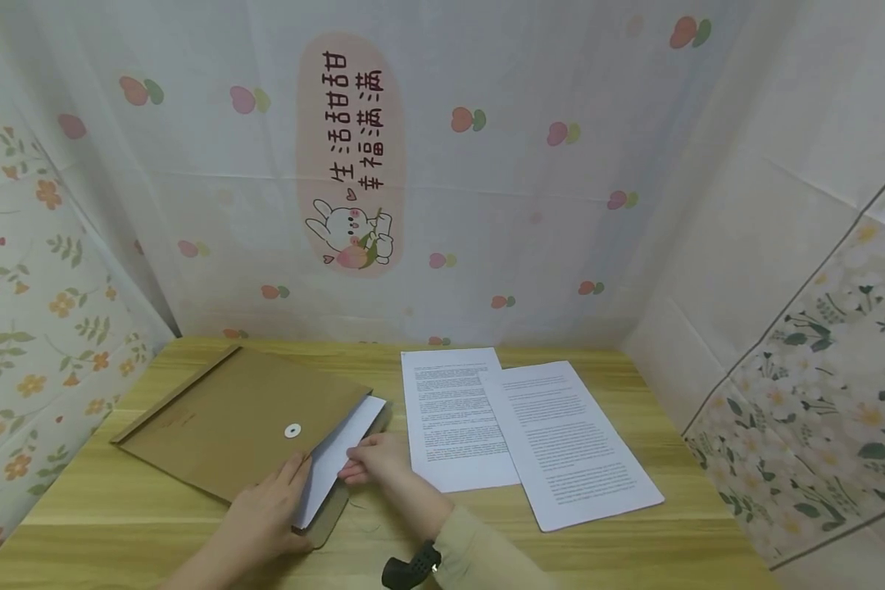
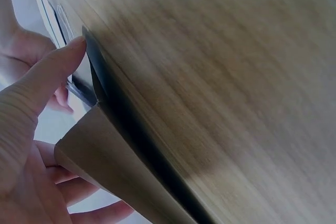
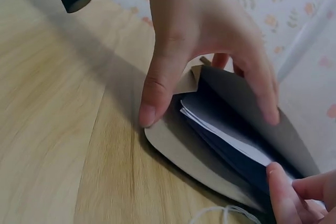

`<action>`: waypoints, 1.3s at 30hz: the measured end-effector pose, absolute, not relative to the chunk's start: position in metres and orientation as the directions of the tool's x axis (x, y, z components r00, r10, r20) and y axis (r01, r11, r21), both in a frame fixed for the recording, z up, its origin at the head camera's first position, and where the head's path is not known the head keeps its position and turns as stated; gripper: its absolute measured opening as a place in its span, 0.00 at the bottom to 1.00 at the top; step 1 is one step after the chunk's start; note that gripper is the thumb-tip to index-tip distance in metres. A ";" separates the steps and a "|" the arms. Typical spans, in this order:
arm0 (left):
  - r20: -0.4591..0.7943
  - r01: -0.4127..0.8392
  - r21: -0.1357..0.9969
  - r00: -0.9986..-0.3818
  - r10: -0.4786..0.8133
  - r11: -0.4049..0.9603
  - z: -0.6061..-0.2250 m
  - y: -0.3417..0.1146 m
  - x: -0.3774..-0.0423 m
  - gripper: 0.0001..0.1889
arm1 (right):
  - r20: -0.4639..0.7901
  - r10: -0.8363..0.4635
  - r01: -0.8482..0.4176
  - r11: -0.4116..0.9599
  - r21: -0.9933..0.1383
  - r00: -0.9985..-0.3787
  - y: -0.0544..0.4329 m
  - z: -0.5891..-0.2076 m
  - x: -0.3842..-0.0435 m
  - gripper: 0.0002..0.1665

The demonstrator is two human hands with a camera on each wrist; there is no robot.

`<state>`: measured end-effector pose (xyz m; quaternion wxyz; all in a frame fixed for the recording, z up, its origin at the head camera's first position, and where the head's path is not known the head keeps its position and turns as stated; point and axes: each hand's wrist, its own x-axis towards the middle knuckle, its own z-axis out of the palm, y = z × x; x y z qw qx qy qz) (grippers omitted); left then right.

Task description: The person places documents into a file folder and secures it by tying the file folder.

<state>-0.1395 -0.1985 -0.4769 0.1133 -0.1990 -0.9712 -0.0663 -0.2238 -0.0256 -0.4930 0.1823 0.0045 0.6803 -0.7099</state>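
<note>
A brown kraft document envelope [image 1: 229, 418] with a round white button [image 1: 292, 430] lies on the left of the table, its mouth toward the right. White sheets of paper [image 1: 335, 455] stick out of that mouth, above the unfolded flap [image 1: 329, 518]. At the near corner my left hand [image 1: 265, 506] grips the envelope, fingers at the upper panel and thumb [image 3: 156, 95] on the flap's edge. My right hand [image 1: 385, 460] pinches the outer edge of the sheets, its fingertips partly hidden in the head view. A loose white string [image 3: 223, 211] shows beside the flap.
Two printed pages or stacks [image 1: 453, 426] [image 1: 571, 442] lie right of the envelope, overlapping slightly. The wood-grain table [image 1: 664, 549] is bordered by patterned cloth [image 1: 531, 229] at the back and sides. A black wrist device [image 1: 410, 568] sits at my right sleeve.
</note>
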 end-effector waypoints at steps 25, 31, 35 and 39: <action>0.180 0.409 0.120 -0.905 0.385 0.905 -0.476 -0.200 -0.140 0.59 | -0.271 -0.279 0.308 -0.097 -0.946 -0.921 -0.053 -0.497 -0.227 0.17; 0.149 0.425 0.160 -0.903 0.404 0.891 -0.479 -0.201 -0.144 0.54 | -0.261 -0.286 0.289 -0.059 -0.956 -0.922 -0.037 -0.500 -0.228 0.20; 0.086 0.416 0.240 -0.909 0.408 0.877 -0.478 -0.199 -0.147 0.46 | -0.267 -0.321 0.281 0.003 -0.960 -0.909 -0.023 -0.497 -0.227 0.20; 0.073 0.415 0.315 -0.907 0.414 0.854 -0.473 -0.192 -0.150 0.38 | -0.239 -0.352 0.240 0.042 -0.970 -0.905 -0.009 -0.492 -0.226 0.20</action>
